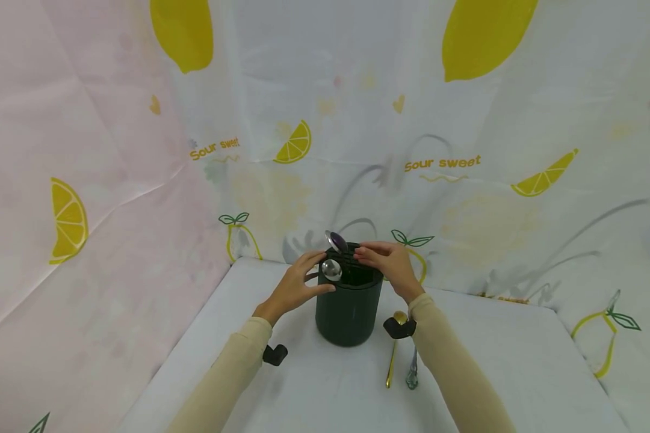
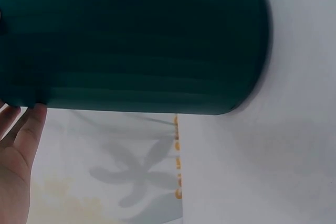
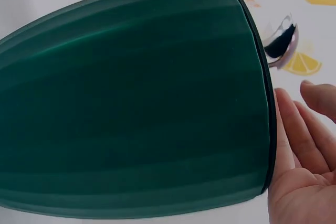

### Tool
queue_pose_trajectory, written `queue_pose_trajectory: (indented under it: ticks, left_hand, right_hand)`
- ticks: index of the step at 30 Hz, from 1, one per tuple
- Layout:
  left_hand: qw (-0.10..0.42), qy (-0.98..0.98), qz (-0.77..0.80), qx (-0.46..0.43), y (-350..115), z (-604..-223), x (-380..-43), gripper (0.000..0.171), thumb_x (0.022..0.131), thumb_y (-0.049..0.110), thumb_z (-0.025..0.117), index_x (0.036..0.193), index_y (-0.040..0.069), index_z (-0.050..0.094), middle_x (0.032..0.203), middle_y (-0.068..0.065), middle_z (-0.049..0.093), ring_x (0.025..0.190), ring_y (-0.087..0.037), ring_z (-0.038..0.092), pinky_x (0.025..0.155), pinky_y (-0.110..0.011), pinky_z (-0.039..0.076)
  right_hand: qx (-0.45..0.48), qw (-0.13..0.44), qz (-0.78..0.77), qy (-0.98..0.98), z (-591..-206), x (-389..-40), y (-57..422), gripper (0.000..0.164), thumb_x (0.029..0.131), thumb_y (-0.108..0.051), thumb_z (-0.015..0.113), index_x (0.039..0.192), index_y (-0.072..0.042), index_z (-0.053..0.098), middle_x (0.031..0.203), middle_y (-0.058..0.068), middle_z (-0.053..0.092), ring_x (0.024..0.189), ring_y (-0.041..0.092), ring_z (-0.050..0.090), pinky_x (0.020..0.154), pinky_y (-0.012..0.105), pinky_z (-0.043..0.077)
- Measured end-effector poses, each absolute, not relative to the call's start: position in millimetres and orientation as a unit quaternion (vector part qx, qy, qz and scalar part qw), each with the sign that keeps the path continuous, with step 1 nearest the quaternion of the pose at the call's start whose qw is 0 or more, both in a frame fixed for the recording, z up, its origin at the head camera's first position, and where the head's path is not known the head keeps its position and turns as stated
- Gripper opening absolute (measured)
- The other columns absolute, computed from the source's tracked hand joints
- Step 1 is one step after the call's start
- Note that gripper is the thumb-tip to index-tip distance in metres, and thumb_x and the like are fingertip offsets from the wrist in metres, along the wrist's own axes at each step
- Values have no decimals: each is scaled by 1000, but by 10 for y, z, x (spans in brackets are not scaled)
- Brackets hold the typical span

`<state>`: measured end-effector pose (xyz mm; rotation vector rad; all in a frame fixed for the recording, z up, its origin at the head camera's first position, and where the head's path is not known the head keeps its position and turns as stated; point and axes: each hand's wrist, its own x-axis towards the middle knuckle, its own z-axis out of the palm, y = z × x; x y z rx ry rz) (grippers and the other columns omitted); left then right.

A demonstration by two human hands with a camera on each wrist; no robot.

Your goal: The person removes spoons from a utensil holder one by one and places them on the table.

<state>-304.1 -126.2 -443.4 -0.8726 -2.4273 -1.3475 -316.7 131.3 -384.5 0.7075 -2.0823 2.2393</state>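
Observation:
A dark green ribbed utensil holder stands upright on the white table, its opening divided inside. A silver spoon leans at the front left of the opening, bowl up; another spoon with a dark, shiny bowl sticks up behind it. My left hand grips the holder near its rim from the left, thumb in front and fingers on the far side. At the right of the rim rests my right hand, its fingers extended over the back edge. In the right wrist view its thumb stands apart from the fingers, with nothing pinched between.
A gold spoon lies on the table right of the holder. Beside it is a silver utensil with an ornate handle, partly hidden by the right forearm. A lemon-print cloth hangs close behind the holder and along the left side.

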Motion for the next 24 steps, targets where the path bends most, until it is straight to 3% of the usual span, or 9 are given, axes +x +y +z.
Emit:
queue_pose_trajectory:
  ticks: [9, 24]
  left_hand:
    - [122, -825, -463, -302, -1254, -4443, -3049, 81, 81, 44, 78, 149, 18, 42, 147, 1, 39, 132, -19, 43, 96, -33, 52]
    - [123, -815, -474, -311, -1241, -4440, -3034, 82, 81, 41, 79, 149, 14, 42, 147, -2, 39, 132, -20, 44, 97, -32, 52]
  right_hand:
    - [227, -17, 698, -679, -3816, -3215, 1217, 31, 92, -6, 67, 120, 8, 65, 115, 23, 66, 100, 29, 68, 88, 36, 56]
    - [202, -39, 689, -695, -3794, -3204, 1184, 29, 90, -7, 70, 117, 5, 68, 114, 20, 67, 100, 28, 68, 88, 35, 57]
